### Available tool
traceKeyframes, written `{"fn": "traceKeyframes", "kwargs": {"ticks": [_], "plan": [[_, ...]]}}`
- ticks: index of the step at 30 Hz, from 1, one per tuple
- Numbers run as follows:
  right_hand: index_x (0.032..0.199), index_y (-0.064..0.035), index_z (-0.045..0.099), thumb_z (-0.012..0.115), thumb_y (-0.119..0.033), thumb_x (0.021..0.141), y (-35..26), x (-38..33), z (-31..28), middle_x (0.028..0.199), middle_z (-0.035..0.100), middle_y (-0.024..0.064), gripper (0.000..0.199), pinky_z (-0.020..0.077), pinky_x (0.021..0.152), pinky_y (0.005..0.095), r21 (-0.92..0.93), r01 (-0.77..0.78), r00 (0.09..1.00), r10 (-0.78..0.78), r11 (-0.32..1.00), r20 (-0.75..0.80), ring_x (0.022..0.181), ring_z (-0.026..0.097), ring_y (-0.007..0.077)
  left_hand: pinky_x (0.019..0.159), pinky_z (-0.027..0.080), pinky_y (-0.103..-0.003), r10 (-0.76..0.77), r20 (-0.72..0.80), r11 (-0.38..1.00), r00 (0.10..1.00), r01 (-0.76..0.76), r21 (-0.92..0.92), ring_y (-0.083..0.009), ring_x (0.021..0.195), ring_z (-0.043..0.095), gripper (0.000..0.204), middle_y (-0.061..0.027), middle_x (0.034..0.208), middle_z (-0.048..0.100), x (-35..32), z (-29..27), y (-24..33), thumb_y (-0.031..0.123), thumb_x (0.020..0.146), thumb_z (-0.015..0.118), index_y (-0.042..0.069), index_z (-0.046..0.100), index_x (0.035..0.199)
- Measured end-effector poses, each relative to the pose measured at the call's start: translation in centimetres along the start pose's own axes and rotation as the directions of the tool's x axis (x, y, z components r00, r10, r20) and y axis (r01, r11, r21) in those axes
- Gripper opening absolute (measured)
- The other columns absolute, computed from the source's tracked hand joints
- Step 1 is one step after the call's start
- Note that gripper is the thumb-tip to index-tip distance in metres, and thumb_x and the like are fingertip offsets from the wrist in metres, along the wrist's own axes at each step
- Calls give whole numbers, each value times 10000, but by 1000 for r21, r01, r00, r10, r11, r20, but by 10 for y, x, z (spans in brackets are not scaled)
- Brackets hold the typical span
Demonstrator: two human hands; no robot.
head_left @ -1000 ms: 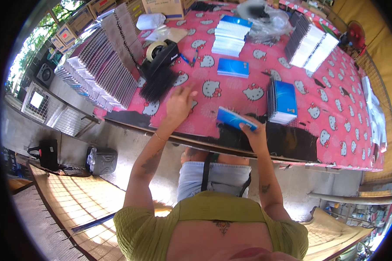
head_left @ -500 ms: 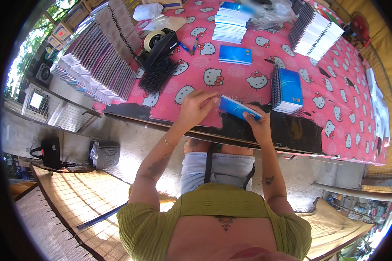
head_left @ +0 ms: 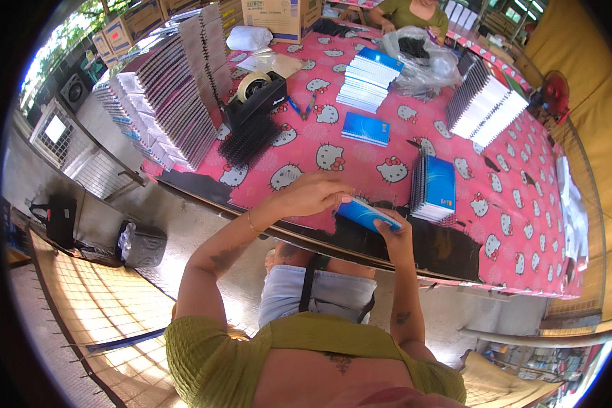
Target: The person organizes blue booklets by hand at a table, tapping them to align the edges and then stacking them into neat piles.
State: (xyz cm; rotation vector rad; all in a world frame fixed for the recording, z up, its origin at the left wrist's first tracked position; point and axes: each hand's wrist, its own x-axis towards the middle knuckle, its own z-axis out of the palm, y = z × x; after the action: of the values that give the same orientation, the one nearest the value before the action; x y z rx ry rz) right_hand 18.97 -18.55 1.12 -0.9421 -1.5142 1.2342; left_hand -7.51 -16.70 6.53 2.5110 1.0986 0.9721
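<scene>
At left, black coils (head_left: pixel 249 141) are seen on the desk (head_left: pixel 360 166). The fingers of the left hand (head_left: pixel 314 194) are bent at the upper-left end of the blue notebook (head_left: pixel 362 214), held over the desk's near edge; whether anything is pinched cannot be told. Its long axis is slanted down rightward, gripped by the right hand's (head_left: pixel 396 236) fingers; a notebook stack (head_left: pixel 436 185) is set just beyond.

Held notebook (head_left: pixel 360 214) blue; tablecloth (head_left: pixel 360 171) pink, cat-face print; tape dispenser (head_left: pixel 265 100) black.

Nearest notebook stack (head_left: pixel 436 182) right of held notebook (head_left: pixel 360 214).
</scene>
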Motion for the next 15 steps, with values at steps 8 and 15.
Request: {"fn": "traceKeyframes", "kwargs": {"ticks": [8, 15], "plan": [[1137, 0, 678, 688, -153, 929, -3, -8, 2, 957, 671, 22, 259, 454, 800, 237, -39, 35, 999, -37, 999, -38, 876, 563, 80, 876, 416, -521, -126, 112, 982, 986, 108, 156, -314, 1160, 548, 545, -129, 1258, 564, 10, 3, 21, 446, 917, 583, 79, 554, 1319], [1136, 8, 678, 676, -139, 934, -4, -15, 10, 986, 688, 45, 249, 470, 837, 261, -124, 29, 991, -45, 992, -123, 894, 591, 98, 1123, 207, -615, -84, -154, 848, 985, 152, 508, -331, 1435, 322, 717, -179, 1530, 365, -31, 60, 53, 465, 924, 546, -13, 414, 1442]]}}
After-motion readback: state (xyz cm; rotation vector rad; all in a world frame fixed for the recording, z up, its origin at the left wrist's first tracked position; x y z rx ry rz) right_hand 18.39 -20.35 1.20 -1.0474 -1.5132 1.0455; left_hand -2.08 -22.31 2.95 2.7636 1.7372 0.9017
